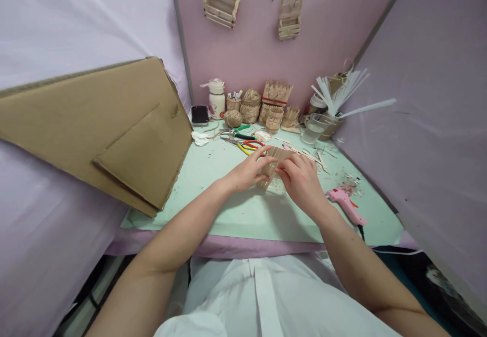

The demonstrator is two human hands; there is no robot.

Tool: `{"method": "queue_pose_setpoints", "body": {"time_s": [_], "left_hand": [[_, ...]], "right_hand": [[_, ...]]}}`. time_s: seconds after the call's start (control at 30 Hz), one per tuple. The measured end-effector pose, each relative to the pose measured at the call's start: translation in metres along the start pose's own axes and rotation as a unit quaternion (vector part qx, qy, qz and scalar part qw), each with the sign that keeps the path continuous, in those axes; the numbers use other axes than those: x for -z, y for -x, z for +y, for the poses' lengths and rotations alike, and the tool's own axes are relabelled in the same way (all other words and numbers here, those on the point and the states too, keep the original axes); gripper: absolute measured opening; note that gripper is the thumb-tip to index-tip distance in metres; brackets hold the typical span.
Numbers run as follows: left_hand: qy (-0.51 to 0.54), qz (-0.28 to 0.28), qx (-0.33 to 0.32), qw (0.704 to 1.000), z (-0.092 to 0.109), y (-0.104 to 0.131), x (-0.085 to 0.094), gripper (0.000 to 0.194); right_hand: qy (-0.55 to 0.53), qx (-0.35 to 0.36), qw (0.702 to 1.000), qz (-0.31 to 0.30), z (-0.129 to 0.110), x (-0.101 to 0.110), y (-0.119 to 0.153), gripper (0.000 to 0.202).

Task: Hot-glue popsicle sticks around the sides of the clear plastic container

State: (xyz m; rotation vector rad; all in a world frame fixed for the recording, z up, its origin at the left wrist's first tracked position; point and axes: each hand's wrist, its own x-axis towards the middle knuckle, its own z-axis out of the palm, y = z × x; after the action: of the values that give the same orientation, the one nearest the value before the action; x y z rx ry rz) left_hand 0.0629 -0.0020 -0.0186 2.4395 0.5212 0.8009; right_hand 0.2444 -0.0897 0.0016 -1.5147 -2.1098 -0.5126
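A small craft piece of side-by-side wooden craft sticks (280,154) is held between my hands, tilted above the mint-green tabletop (213,195). My left hand (253,169) grips its left side, thumb below and fingers along the top. At its right side, my right hand (300,174) has thumb and fingers pinched together near the edge; part of the piece is hidden behind them. Something clear and shiny (277,187) shows just under the piece, perhaps a plastic or glass container. Just beyond lie pliers with red and yellow handles (249,146).
A pink glue gun (346,205) lies to the right near wood scraps. Along the back stand a white bottle (216,101), a twine ball (233,118), stick-made cups (274,119), a clear cup (315,129) and white glue sticks (338,93). Cardboard (114,124) leans at left.
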Motion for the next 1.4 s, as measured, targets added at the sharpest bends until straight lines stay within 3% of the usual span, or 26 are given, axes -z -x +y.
{"method": "queue_pose_setpoints", "body": {"time_s": [1.0,1.4], "left_hand": [[-0.028,0.011,-0.019,0.999,0.0012,0.0011,-0.0046,0.050],[-0.027,0.014,-0.020,0.999,0.0031,0.0014,-0.0039,0.050]], "right_hand": [[0.001,-0.004,1.000,0.018,0.0021,-0.0048,-0.0008,0.017],[-0.068,-0.019,0.997,-0.003,0.0049,-0.0080,0.0030,0.007]]}}
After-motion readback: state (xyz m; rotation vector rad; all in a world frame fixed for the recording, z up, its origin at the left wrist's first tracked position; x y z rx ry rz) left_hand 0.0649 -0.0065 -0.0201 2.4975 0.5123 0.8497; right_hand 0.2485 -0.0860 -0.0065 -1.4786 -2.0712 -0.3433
